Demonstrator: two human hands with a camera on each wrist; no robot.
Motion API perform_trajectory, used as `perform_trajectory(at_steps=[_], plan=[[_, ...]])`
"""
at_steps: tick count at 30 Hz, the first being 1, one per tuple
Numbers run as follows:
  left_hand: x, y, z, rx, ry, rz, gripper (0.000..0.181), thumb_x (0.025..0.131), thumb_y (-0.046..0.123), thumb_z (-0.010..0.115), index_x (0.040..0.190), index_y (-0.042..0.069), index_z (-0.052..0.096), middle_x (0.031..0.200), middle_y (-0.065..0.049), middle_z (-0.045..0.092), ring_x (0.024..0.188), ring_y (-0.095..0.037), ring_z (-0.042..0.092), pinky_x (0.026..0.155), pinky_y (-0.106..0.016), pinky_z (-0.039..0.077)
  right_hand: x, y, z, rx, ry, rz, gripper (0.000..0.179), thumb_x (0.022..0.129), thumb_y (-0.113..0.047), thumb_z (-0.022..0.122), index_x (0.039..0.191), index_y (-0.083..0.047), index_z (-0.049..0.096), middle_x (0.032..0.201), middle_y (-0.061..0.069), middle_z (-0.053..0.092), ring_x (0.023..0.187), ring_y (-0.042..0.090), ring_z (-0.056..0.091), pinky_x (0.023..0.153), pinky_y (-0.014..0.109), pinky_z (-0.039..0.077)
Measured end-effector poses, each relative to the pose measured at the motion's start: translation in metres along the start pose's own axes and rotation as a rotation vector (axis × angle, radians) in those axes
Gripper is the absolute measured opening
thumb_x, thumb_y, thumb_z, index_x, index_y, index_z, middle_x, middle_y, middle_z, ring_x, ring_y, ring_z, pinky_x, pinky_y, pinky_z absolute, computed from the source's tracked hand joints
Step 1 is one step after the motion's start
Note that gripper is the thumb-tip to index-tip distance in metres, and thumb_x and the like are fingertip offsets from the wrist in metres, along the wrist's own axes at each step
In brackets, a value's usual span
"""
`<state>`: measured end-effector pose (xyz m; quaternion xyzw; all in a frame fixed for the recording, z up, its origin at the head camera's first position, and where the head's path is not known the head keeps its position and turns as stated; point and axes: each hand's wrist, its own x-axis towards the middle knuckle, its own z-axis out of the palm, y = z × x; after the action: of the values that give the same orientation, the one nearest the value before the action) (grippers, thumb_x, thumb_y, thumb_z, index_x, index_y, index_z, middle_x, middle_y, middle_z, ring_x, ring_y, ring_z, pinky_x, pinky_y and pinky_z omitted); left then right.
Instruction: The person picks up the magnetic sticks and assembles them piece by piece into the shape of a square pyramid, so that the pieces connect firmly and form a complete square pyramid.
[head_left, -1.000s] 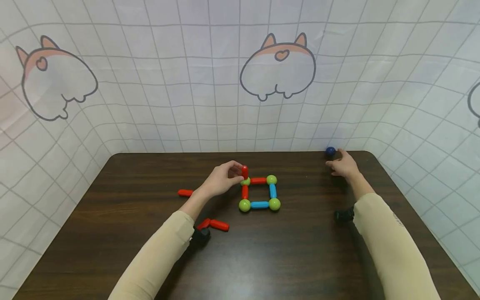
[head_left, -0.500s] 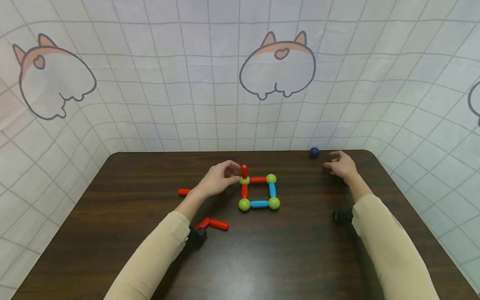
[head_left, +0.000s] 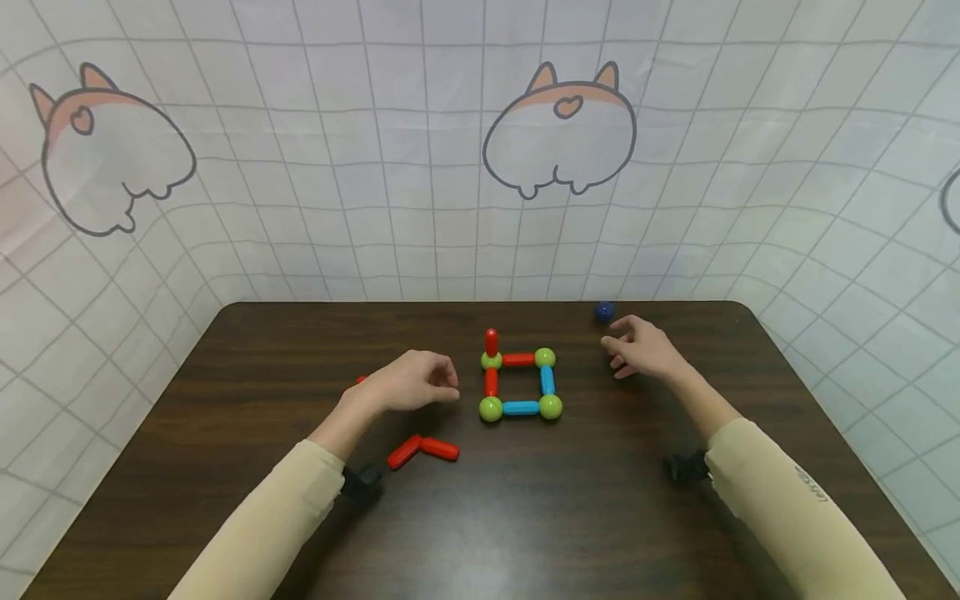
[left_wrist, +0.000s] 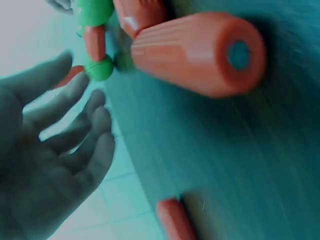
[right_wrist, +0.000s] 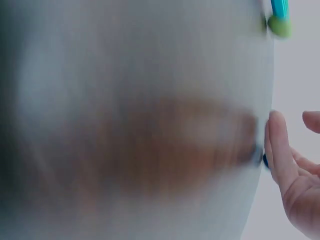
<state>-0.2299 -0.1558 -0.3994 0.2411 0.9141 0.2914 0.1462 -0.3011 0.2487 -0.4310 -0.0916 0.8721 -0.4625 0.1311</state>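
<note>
A square of green balls (head_left: pixel 551 407) joined by red rods (head_left: pixel 518 360) and blue rods (head_left: pixel 521 408) lies on the table, with one red rod (head_left: pixel 491 342) standing upright on its far left ball. Left of this frame hovers my left hand (head_left: pixel 414 380), fingers loosely bent and nothing in them. The left wrist view shows that hand (left_wrist: pixel 65 125) with its fingers spread apart. My right hand (head_left: pixel 641 346) is to the right of the frame, its fingers close to a dark blue ball (head_left: pixel 604 312) near the far edge. Nothing shows between those fingers.
Two loose red rods (head_left: pixel 422 450) lie end to end in front of the left hand. Another red rod (head_left: pixel 361 380) is mostly hidden behind that hand. The dark wooden table (head_left: pixel 570 500) meets a white gridded curtain (head_left: pixel 390 167) at its far edge.
My left hand has drawn back left from the upright red rod, which stays standing. The dark blue ball has rolled leftward along the far edge, and my right hand has followed it left.
</note>
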Motion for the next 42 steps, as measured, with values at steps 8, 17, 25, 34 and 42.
perform_trajectory(at_steps=[8,17,25,34,42], plan=[[-0.024,0.009,0.008,0.062,-0.201,0.062,0.024,0.087,0.018,0.086,0.105,0.015,0.071,0.102,0.004,0.064,0.098,-0.02,0.059,0.088,-0.038,0.05,-0.013,-0.026,0.038,0.113,-0.134,0.012,0.067,0.106,-0.025,0.06,0.153,0.009,0.027,0.116,0.031,0.062,0.088,0.032,0.071,0.074,0.042,0.061],[-0.034,0.011,0.019,0.144,-0.272,0.162,0.022,0.086,0.01,0.085,0.101,0.018,0.072,0.095,0.012,0.059,0.087,-0.01,0.056,0.08,-0.029,0.051,-0.015,-0.04,0.063,0.138,-0.188,0.011,0.07,0.102,-0.021,0.067,0.154,0.005,0.028,0.11,0.023,0.065,0.089,0.03,0.071,0.076,0.041,0.061],[-0.034,0.004,0.021,0.126,-0.265,0.265,0.013,0.095,0.009,0.076,0.104,0.017,0.07,0.094,0.012,0.06,0.085,-0.005,0.057,0.08,-0.026,0.051,-0.014,-0.047,0.072,0.092,-0.198,-0.014,0.069,0.099,-0.013,0.069,0.153,0.005,0.029,0.106,0.018,0.066,0.088,0.027,0.069,0.075,0.04,0.061],[-0.035,-0.001,0.019,0.091,-0.177,0.277,0.016,0.1,0.01,0.069,0.115,0.016,0.068,0.106,0.011,0.062,0.096,-0.008,0.058,0.087,-0.031,0.051,-0.012,-0.049,0.076,0.075,-0.208,-0.032,0.068,0.098,-0.009,0.068,0.154,0.002,0.032,0.102,0.017,0.066,0.086,0.026,0.068,0.074,0.04,0.061],[-0.031,-0.002,0.019,0.017,-0.062,0.252,0.017,0.104,0.011,0.062,0.121,0.012,0.063,0.11,0.005,0.064,0.1,-0.011,0.061,0.09,-0.033,0.052,-0.014,-0.049,0.08,0.075,-0.223,-0.039,0.067,0.097,-0.008,0.069,0.153,0.003,0.032,0.104,0.018,0.063,0.087,0.027,0.068,0.074,0.041,0.061]])
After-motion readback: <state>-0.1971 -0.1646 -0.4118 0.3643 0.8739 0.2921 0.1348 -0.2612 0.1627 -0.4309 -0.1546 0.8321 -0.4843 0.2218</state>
